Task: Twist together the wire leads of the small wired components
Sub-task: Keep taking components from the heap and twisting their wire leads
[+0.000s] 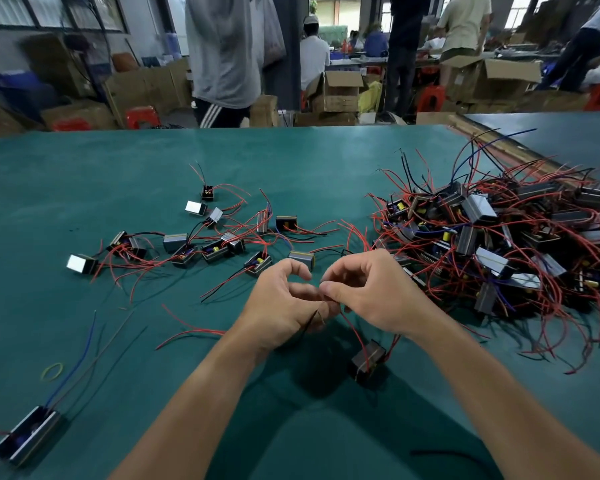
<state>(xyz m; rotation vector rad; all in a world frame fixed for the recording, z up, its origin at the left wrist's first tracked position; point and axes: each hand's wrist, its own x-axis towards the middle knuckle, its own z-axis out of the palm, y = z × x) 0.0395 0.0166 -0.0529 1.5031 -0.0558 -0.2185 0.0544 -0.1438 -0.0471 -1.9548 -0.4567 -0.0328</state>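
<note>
Leads [353, 329], thin, red, pinched by left hand [281, 303] and right hand [371, 292] — boxy component [368, 362] hanging.

1. Small dark box-shaped wired component [368, 362]: blurred, tilted, just below the hands. Its thin red and dark wire leads [355, 332] rise to the fingertips, pinched between left hand [284, 306] and right hand [368, 292] where the two meet.
2. Tangled heap of like components [499, 237]: grey and black bodies with red, blue and black leads, on the green bench [84, 185], right side.
3. Loose scatter of a dozen or more such components [215, 249]: leads sprawled flat, left of centre, apart from the heap.
</note>
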